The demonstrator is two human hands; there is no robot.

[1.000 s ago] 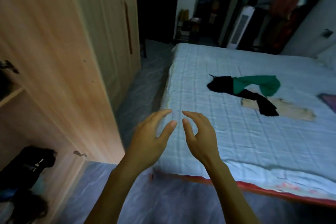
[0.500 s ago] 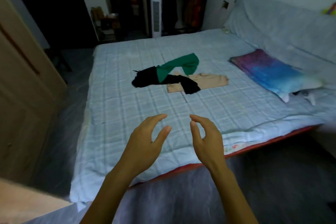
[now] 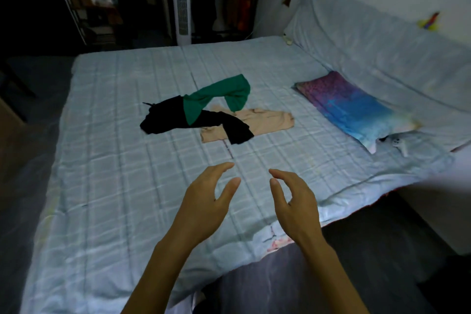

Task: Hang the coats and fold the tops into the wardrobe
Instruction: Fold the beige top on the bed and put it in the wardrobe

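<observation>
Both hands, left hand (image 3: pixel 204 201) and right hand (image 3: pixel 297 202), hover empty with fingers loosely spread, reaching toward the clothes (image 3: pixel 204 115) heaped mid-bed (image 3: pixel 114 186) (wardrobe out of view). Next I'd guess: lean in, grab one top.

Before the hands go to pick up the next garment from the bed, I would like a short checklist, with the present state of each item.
1. Both hands free: left hand and right hand are open and hold nothing. Ok.
2. Garments within view: green top, black garment and beige top lie on the bed. Ok.
3. Garments separate: the three overlap, green on black, black across beige. Not ok.
4. Path to the pile clear: only bare sheet lies between. Ok.
5. Pillow apart from the pile. Ok.
6. Wardrobe ready: not in view. Cannot tell.
</observation>
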